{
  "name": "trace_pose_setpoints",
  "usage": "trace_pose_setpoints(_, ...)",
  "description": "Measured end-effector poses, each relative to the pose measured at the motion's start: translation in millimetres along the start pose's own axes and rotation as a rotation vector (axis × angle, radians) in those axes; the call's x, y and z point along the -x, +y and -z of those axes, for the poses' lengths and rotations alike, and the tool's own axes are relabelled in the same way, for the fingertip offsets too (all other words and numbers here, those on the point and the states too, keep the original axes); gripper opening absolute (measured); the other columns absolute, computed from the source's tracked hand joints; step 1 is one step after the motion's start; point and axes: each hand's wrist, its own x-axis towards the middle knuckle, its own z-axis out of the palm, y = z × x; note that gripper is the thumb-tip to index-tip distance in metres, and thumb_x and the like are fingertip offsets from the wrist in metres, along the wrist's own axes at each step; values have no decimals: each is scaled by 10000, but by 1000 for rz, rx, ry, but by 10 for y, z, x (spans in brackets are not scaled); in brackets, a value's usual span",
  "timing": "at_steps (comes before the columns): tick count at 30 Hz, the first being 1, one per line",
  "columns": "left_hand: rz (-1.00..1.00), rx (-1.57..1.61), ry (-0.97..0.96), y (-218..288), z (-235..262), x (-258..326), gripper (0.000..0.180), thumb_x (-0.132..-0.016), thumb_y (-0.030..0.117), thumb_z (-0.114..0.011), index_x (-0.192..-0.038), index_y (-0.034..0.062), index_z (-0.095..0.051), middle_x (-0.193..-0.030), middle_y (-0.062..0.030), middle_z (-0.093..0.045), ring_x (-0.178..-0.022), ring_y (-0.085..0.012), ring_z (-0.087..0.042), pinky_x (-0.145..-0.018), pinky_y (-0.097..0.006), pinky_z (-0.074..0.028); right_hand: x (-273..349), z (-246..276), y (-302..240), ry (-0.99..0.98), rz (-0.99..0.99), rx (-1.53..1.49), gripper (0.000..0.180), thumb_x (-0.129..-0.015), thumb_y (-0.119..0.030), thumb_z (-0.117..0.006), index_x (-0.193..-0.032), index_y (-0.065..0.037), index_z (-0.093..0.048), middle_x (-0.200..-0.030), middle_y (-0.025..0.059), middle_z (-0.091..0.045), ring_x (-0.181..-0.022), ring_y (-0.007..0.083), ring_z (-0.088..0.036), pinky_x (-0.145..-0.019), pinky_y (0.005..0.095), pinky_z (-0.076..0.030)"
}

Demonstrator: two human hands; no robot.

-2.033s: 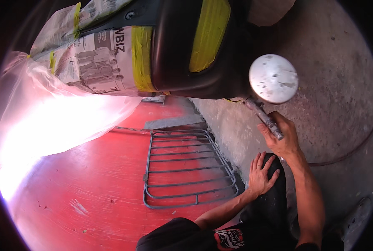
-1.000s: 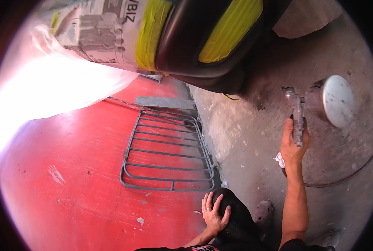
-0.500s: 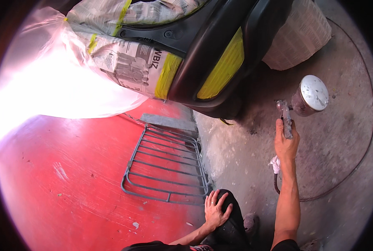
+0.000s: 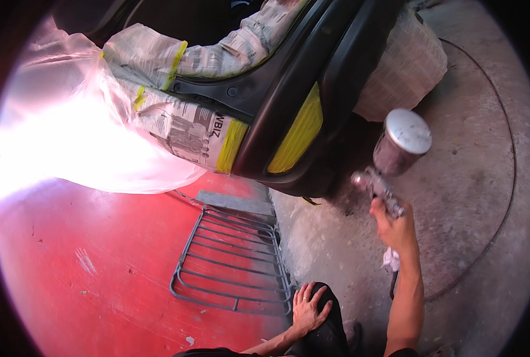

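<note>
Right grip [image 4: 398, 228] partly hidden behind spray gun [image 4: 379, 189]

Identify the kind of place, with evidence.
Probably a vehicle paint workshop: the right hand grips a spray gun with a cup, and newspaper and yellow masking tape cover parts of a dark vehicle body.

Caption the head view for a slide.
Right hand holds a silver metal spray gun beside a curved black panel with yellow tape; left hand on black-clad knee.
</note>
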Motion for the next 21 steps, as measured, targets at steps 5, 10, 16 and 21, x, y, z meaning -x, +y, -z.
trace_pose_setpoints(5,0,4,26,23,33,51,510,-843,414,-673,-1310,223,-590,-1461,-138,-433,-1382,-372,-347,-1144,-512,-270,-477,301,-134,464,280,218,419,-946,-391,-635,-1010,23,-637,-828,215,-667,-758,391,-654,-672,449,-488)
trace_pose_setpoints(10,7,-6,9,66,43,51,521,-847,427,-665,-1321,226,-583,-1466,-134,-428,-1391,-365,-340,-1149,-516,-263,-534,532,-318,537,333,344,427,-947,-416,-628,-965,10,-603,-779,212,-637,-722,429,-618,-653,463,-474)
trace_pose_setpoints(16,-23,-23,-29,150,139,45,534,-872,463,-631,-1344,224,-561,-1466,-139,-424,-1397,-363,-334,-1154,-528,-251,-108,423,-637,-1,147,130,445,-948,-436,-631,-1017,4,-624,-660,86,-555,-595,179,-536,-558,360,-429)
trace_pose_setpoints(21,-81,27,-63,287,74,-103,539,-889,475,-608,-1354,208,-550,-1467,-142,-418,-1400,-366,-330,-1155,-540,-244,61,490,-835,-224,-1,43,452,-946,-432,-639,-1057,6,-646,-609,9,-515,-562,83,-469,-508,301,-386)
